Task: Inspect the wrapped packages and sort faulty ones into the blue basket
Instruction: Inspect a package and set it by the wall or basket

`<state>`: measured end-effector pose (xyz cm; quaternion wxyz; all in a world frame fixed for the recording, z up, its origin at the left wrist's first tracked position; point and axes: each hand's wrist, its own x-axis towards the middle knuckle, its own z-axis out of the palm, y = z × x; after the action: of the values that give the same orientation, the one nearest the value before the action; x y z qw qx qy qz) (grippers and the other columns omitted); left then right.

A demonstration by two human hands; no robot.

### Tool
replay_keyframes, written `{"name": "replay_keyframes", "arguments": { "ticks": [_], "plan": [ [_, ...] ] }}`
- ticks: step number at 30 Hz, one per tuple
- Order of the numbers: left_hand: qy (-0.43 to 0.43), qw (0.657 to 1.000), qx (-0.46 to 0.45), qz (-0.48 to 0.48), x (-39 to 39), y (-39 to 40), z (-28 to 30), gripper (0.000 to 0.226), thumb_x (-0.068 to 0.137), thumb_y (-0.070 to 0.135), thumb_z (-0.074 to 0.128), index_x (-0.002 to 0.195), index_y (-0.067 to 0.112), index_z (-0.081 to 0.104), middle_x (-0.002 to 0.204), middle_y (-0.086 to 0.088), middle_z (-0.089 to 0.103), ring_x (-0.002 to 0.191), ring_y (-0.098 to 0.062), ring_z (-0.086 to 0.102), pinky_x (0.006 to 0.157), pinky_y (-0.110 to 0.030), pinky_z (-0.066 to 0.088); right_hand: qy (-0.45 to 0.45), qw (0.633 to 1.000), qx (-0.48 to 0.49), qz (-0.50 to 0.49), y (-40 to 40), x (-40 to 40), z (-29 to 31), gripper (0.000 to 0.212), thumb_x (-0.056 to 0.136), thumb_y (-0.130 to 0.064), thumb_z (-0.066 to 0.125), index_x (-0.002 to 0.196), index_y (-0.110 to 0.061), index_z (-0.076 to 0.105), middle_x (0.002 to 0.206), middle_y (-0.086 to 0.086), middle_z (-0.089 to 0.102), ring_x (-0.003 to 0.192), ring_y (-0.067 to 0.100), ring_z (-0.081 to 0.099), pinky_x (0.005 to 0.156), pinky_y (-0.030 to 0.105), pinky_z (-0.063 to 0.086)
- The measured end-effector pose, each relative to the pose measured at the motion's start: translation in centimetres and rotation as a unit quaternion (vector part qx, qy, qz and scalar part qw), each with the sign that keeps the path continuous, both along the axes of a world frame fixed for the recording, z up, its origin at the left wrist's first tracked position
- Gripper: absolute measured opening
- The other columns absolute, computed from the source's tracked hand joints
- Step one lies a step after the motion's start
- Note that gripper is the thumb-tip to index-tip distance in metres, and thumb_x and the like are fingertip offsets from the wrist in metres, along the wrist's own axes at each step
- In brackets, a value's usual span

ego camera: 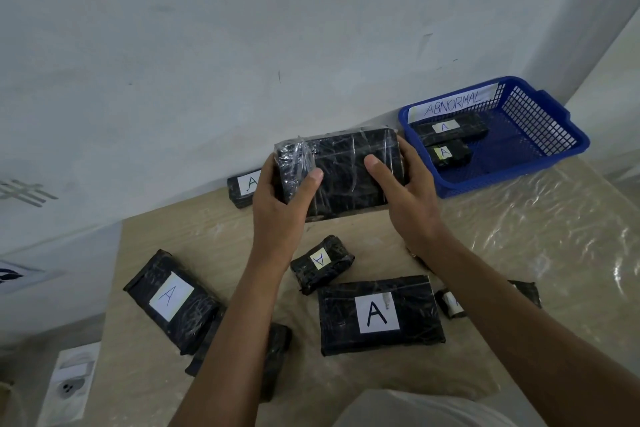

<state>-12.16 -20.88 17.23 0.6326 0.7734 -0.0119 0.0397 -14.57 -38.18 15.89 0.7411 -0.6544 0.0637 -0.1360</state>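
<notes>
Black wrapped package (346, 173), glossy film, held above the counter (519, 236) just left of the blue basket (540, 149); left hand (280, 204) grips its left end, right hand (408, 191) its right, thumbs on the near face. Basket: marked ABNORMAL, two packages inside. Counter: six more packages, each with an A label where visible.

We see two bare forearms reaching out, the left hand (281, 199) and right hand (410, 196) both ungloved — no rings, watch or sleeves in view. At the bottom edge we make out pale, whitish clothing (420, 409) — its kind unclear.
</notes>
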Motion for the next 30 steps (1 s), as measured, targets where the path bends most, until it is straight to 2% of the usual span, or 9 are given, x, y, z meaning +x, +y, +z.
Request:
{"name": "replay_keyframes", "arguments": {
  "ticks": [2, 5, 9, 11, 16, 22, 25, 28, 30],
  "plan": [
    [-0.018, 0.999, -0.010, 0.028, -0.1, 0.1, -0.4, 0.037, 0.091, 0.030, 0.077, 0.126, 0.024, 0.065, 0.109, 0.011, 0.076, 0.106, -0.007, 0.071, 0.100, -0.043, 0.057, 0.004, 1.000, -0.011, 0.008, -0.1, 0.0, 0.0, 0.040, 0.100, -0.018, 0.067, 0.135, -0.029, 0.051, 0.107, -0.022, 0.064, 0.097, -0.018, 0.064, 0.080, 0.007, 0.052],
    [0.010, 0.998, -0.034, 0.050, 0.2, 0.0, -0.1, 0.033, 0.086, 0.034, 0.079, 0.116, 0.025, 0.070, 0.104, 0.010, 0.077, 0.103, -0.011, 0.073, 0.099, -0.048, 0.057, 0.008, 0.999, -0.038, 0.037, -0.2, 0.0, -0.5, 0.082, 0.094, -0.033, 0.075, 0.159, -0.036, 0.026, 0.135, -0.010, 0.063, 0.123, 0.002, 0.063, 0.102, 0.027, 0.055],
    [0.027, 1.000, -0.006, 0.007, 0.1, 0.7, 0.3, 0.061, 0.081, 0.050, 0.076, 0.135, 0.026, 0.061, 0.120, 0.009, 0.073, 0.112, -0.009, 0.069, 0.102, -0.046, 0.056, -0.010, 0.999, -0.039, 0.030, -0.1, 0.1, -0.8, 0.070, 0.092, -0.028, 0.076, 0.150, -0.042, 0.040, 0.147, -0.002, 0.057, 0.130, 0.014, 0.061, 0.106, 0.044, 0.055],
    [0.009, 1.000, 0.020, -0.021, -0.1, 0.9, 0.2, 0.083, 0.079, 0.052, 0.076, 0.152, 0.024, 0.045, 0.135, 0.008, 0.065, 0.123, -0.008, 0.064, 0.106, -0.041, 0.054, -0.008, 0.999, -0.029, 0.031, -0.1, 0.3, -0.7, 0.068, 0.097, -0.020, 0.073, 0.155, -0.030, 0.039, 0.146, -0.004, 0.058, 0.128, 0.010, 0.062, 0.105, 0.036, 0.055],
    [0.031, 0.999, -0.022, 0.003, 0.4, 0.8, 0.2, 0.076, 0.075, 0.047, 0.078, 0.144, 0.028, 0.054, 0.128, 0.006, 0.070, 0.118, -0.012, 0.068, 0.103, -0.045, 0.055, 0.001, 0.996, -0.075, 0.046, -0.3, 0.8, -0.4, 0.078, 0.096, -0.036, 0.073, 0.161, -0.029, 0.031, 0.151, -0.009, 0.055, 0.136, 0.007, 0.055, 0.111, 0.036, 0.050],
    [0.043, 0.998, -0.007, -0.043, 0.5, 0.9, 0.2, 0.099, 0.076, 0.050, 0.083, 0.159, 0.023, 0.035, 0.143, 0.005, 0.061, 0.126, -0.010, 0.063, 0.109, -0.038, 0.051, -0.003, 0.997, -0.077, 0.019, -0.1, 0.2, -0.7, 0.076, 0.098, -0.019, 0.070, 0.162, -0.024, 0.030, 0.143, -0.013, 0.059, 0.129, 0.002, 0.059, 0.106, 0.027, 0.051],
    [0.051, 0.998, 0.007, -0.030, 0.5, 0.9, 0.2, 0.103, 0.074, 0.044, 0.087, 0.159, 0.023, 0.034, 0.144, 0.004, 0.060, 0.123, -0.006, 0.064, 0.106, -0.032, 0.053, 0.002, 0.996, -0.080, 0.028, 0.1, 0.2, -0.5, 0.074, 0.099, -0.017, 0.069, 0.162, -0.021, 0.030, 0.136, -0.024, 0.059, 0.123, -0.009, 0.058, 0.098, 0.012, 0.049],
    [0.101, 0.995, -0.018, -0.004, 0.9, 1.2, 0.5, 0.074, 0.073, 0.037, 0.086, 0.141, 0.022, 0.059, 0.125, 0.003, 0.073, 0.113, -0.013, 0.071, 0.102, -0.038, 0.056, 0.010, 0.991, -0.124, 0.052, -0.2, -0.3, -0.5, 0.083, 0.097, -0.033, 0.072, 0.164, -0.023, 0.024, 0.138, -0.029, 0.049, 0.124, -0.025, 0.046, 0.098, 0.002, 0.039],
    [0.155, 0.986, -0.054, -0.007, 0.9, 1.2, 1.0, 0.045, 0.079, 0.027, 0.083, 0.121, 0.018, 0.072, 0.111, 0.000, 0.078, 0.108, -0.020, 0.074, 0.101, -0.044, 0.057, -0.002, 0.979, -0.195, 0.058, -0.8, -0.4, -0.8, 0.097, 0.090, -0.054, 0.073, 0.165, -0.028, 0.017, 0.163, -0.012, 0.028, 0.150, -0.008, 0.024, 0.113, 0.008, 0.027]
  ]
}}
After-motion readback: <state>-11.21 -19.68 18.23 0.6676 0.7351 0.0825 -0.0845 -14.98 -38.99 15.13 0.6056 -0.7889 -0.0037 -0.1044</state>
